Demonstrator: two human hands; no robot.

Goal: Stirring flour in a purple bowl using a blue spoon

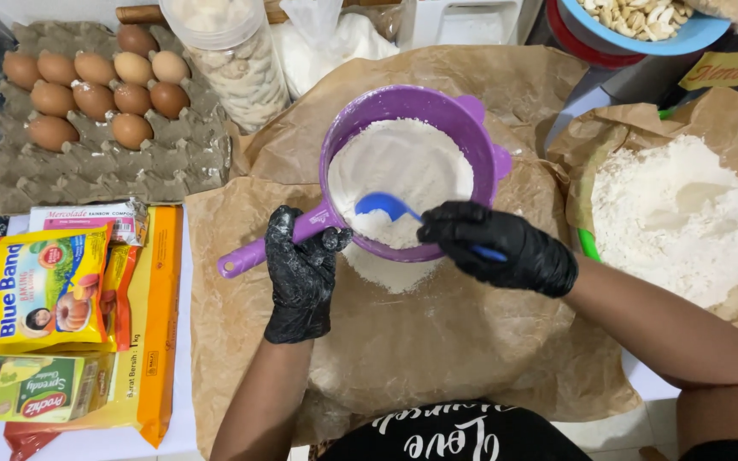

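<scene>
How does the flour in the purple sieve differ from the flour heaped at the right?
The flour in the sieve sits inside a purple sieve with a blue spoon dug in; the flour heap lies untouched on brown paper. The heap looks larger and lumpier, the sieve's finer. Both are white.

Left hand (301, 273) and right hand (499, 248) are wearing black gloves, thin rubbery film, wrinkled, slightly glossy, dusted white. Purple sieve (471, 128) is showing smooth, semi-gloss plastic. Blue spoon (383, 205) is looking like glossy plastic. Flour (403, 166) is lying matt, powdery. Brown paper (437, 341) is appearing matt, creased. Egg tray (104, 166) is reading as rough grey pulp cardboard. Packets (44, 286) are shining, glossy printed film.
</scene>
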